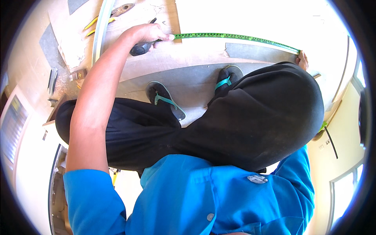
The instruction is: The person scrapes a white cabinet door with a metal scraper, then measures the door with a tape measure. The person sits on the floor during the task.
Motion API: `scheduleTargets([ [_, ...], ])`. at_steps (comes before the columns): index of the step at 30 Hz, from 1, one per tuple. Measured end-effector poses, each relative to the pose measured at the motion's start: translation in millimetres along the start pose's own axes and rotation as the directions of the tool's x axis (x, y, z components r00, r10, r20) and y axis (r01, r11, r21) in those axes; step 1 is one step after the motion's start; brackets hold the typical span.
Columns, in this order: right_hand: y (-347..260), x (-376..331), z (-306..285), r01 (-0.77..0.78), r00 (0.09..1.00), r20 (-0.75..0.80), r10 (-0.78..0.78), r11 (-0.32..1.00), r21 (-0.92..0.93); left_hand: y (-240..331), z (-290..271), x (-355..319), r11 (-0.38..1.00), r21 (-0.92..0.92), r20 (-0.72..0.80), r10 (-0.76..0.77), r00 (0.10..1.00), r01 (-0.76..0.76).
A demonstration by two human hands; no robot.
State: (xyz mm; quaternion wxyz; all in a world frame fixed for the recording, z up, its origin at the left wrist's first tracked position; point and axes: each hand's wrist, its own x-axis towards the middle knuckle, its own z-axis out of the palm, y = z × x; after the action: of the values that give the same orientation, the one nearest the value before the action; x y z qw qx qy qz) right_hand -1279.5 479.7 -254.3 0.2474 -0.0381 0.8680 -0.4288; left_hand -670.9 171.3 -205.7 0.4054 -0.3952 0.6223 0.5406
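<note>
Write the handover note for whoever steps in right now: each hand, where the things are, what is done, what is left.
Left hand: shut on the dark tape measure case, pressed to the wooden board.
Right hand: mostly hidden behind the knee; it pins the far end of the green tape at the board's right edge. Whether the fingers are closed cannot be told.
Feet in teal-strapped sandals stand on the board.
Yellow-handled pliers lie at upper left, beyond a pale strip.
Done: tape stretched taut across the board.
Left: no mark is visible along the tape; none of the board under it looks cut.
</note>
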Motion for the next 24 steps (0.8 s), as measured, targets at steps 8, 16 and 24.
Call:
scheduleTargets([
  [8, 0.1, 2.3, 2.4, -0.010, 1.000, 0.014, 0.010, 1.000, 0.023, 9.7, -1.4, -12.2, 0.992, -0.088, -0.007, -0.091, 0.996, 0.090],
  [16, -1.8, 4.4, 3.5, -0.013, 0.999, 0.031, 0.012, 0.999, 0.031, 11.8, -1.0, -13.8, 0.982, -0.141, 0.006, -0.126, 0.992, 0.126],
  [24, -4.5, 6.2, 2.3, -0.019, 0.999, 0.046, 0.017, 0.999, 0.043, 12.3, 0.3, -12.7, 0.978, -0.163, -0.027, -0.136, 0.990, 0.130],
])
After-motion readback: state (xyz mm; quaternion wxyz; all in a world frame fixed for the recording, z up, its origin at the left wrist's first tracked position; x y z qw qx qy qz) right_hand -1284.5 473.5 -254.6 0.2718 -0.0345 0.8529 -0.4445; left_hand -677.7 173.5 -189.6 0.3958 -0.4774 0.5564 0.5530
